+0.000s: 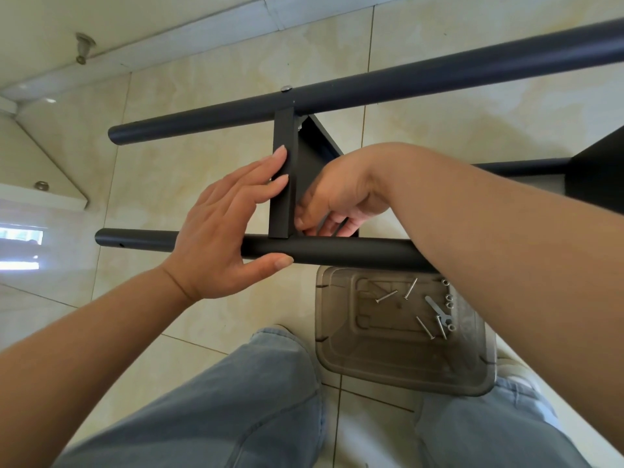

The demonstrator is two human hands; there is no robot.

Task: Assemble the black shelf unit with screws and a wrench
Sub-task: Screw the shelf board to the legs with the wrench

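The black shelf unit lies on its side over the tiled floor: a far tube (371, 86), a near tube (337, 253) and a flat black shelf panel (285, 170) between them. A screw head (286, 88) shows on top of the far tube. My left hand (223, 228) presses straight fingers on the panel's edge, thumb under the near tube. My right hand (337, 204) reaches behind the panel by the near tube, fingertips curled together at the joint; what they pinch is hidden. Loose screws (386, 296), nuts and a small flat wrench (437, 309) lie in a tray.
A clear plastic tray (337, 359) sits on the floor between my knees, under the near tube. My legs in blue jeans (236, 417) fill the bottom of the view. A white skirting and wall (169, 45) run along the far left. More of the shelf frame (594, 177) extends right.
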